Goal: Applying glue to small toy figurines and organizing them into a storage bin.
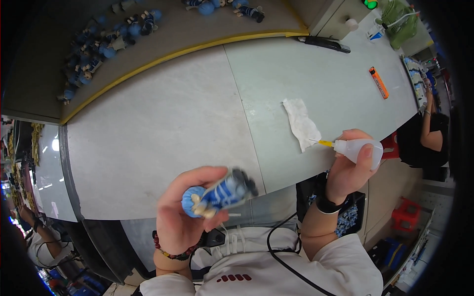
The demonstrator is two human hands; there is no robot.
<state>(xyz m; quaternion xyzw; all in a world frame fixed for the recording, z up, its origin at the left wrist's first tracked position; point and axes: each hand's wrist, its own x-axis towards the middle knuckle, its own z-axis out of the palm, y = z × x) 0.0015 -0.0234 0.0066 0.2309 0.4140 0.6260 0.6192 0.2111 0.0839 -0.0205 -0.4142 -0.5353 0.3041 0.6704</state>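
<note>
"Figurine (224, 195): where, and finished?"

"In the left hand (177, 207), fingers curled round it, above the tabletop's (148, 123) near edge."

"And the bottle (351, 148)?"

"Right hand's (347, 170) fingers grip it, yellow tip (325, 143) by the tissue (300, 123); bottle work looks unfinished."

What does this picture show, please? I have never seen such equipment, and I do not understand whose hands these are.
There is no robot here: these are a person's own two bare hands. The only picture comes from a wide camera worn on the head, looking down, so straight edges look curved near the rim. The left hand holds a small blue figurine, slightly blurred. The right hand holds a whitish squeeze bottle with a yellow tip, near a crumpled white tissue. I cannot tell whether the tip touches it. Farther back on the pale table lies a slim orange object. More blue figures lie on the yellow-edged shelf.
</note>
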